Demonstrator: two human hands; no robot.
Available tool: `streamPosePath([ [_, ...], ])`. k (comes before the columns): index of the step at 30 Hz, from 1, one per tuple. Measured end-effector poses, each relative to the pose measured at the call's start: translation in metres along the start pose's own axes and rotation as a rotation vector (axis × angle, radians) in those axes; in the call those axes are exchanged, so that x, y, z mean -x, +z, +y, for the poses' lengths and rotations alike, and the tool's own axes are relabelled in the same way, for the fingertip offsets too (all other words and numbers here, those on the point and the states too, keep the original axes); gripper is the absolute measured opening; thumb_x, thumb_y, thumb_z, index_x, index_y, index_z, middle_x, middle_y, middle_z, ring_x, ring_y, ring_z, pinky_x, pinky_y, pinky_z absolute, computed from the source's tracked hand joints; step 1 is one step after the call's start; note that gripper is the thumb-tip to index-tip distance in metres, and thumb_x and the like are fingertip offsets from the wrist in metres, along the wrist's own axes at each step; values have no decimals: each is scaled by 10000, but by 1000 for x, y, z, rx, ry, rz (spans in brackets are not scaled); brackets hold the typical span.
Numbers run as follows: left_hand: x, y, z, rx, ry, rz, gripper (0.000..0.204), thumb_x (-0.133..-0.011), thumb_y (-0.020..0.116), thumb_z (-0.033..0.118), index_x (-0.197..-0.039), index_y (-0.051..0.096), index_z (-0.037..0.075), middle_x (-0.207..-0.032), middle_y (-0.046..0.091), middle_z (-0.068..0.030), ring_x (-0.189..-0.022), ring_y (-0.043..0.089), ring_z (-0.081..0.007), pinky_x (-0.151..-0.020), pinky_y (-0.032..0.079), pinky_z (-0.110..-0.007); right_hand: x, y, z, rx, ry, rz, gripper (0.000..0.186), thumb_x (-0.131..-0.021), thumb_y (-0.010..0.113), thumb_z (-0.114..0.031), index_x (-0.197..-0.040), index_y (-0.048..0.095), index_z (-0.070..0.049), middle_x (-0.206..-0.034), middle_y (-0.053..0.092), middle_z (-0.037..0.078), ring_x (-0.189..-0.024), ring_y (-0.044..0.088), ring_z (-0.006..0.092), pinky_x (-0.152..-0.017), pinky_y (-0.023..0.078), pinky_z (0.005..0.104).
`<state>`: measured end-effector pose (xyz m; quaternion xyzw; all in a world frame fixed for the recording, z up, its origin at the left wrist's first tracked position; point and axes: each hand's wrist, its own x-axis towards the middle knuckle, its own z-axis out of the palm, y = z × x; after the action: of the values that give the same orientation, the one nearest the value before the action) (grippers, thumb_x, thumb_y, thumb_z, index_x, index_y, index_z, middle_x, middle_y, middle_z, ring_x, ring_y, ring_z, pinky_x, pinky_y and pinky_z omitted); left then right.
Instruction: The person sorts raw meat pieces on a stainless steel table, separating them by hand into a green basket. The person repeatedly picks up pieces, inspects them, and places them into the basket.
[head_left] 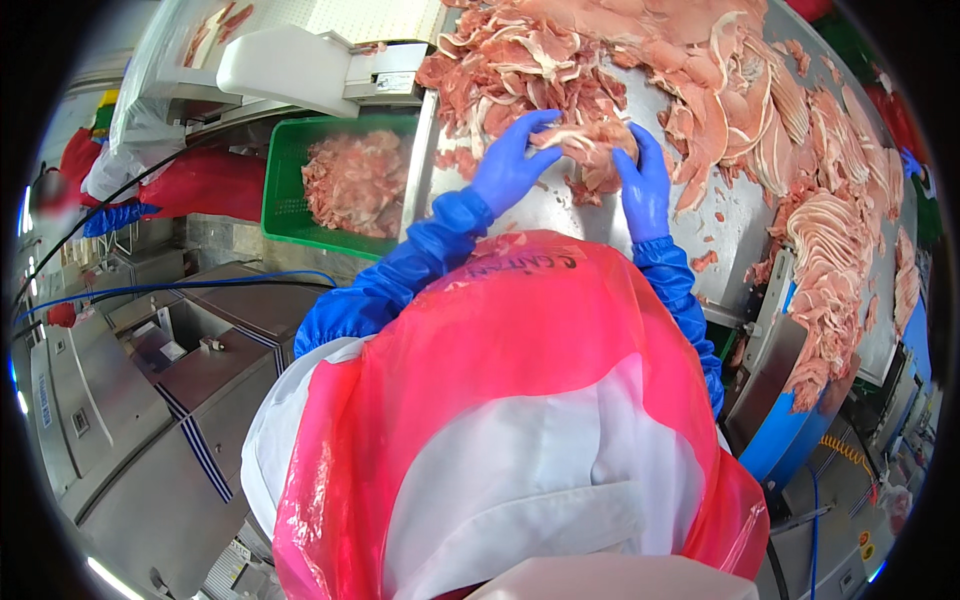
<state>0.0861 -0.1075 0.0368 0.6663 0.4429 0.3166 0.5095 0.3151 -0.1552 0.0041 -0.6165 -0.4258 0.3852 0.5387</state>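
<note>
My left hand (510,170), in a blue glove and sleeve, has its fingers curved onto the left end of a bunch of pale pink meat slices with white fat (590,150). Opposite it, my right hand (642,185), gloved the same way, grips the right side of that bunch. The slices are held over a steel work surface (735,235), just below a heap of loose meat pieces (520,75). Fanned rows of sliced meat (820,240) lie along the right.
A green crate (280,205) of meat trimmings sits left of the surface, below a white board (280,65). Co-workers in red appear at the far left (200,185) and far right (885,110). Steel machinery (150,430) with cables fills the lower left.
</note>
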Motion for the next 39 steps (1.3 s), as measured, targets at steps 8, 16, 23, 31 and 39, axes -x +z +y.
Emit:
streamPosePath([
  [8,50,-34,-102,-751,27,217,811,-859,802,344,-1533,428,90,-1531,433,-258,-1414,415,-441,-1167,358,-509,42,-88,68,750,-212,314,528,-933,734,-223,-1388,570,-11,-1406,577,224,-1310,538,381,-1132,393,473],
  [16,64,-24,-134,-790,49,232,811,-873,772,403,-1561,416,164,-1567,378,-265,-1435,340,-512,-1180,287,-594,126,-106,89,1051,-250,21,536,-892,752,-267,-1379,603,-98,-1459,539,193,-1351,477,421,-1135,366,521],
  [23,41,6,-143,-925,95,161,756,-890,708,518,-1534,470,201,-1595,351,-200,-1478,238,-527,-1198,148,-677,108,-104,97,960,-316,94,530,-898,746,-243,-1382,598,-86,-1447,563,165,-1343,490,410,-1133,374,521],
  [31,23,6,-142,-935,113,114,742,-904,670,566,-1539,468,240,-1609,351,-193,-1498,217,-528,-1204,148,-672,-109,-56,77,954,-549,65,370,-925,713,-277,-1257,684,-116,-1280,678,149,-1183,636,322,-1001,487,459],
  [39,31,-4,-140,-944,144,93,715,-886,719,522,-1504,507,232,-1593,365,-186,-1484,245,-514,-1201,177,-660,-173,25,64,1364,-76,-102,407,-866,765,-447,-1129,725,-139,-1152,705,160,-1107,661,382,-913,531,532],
])
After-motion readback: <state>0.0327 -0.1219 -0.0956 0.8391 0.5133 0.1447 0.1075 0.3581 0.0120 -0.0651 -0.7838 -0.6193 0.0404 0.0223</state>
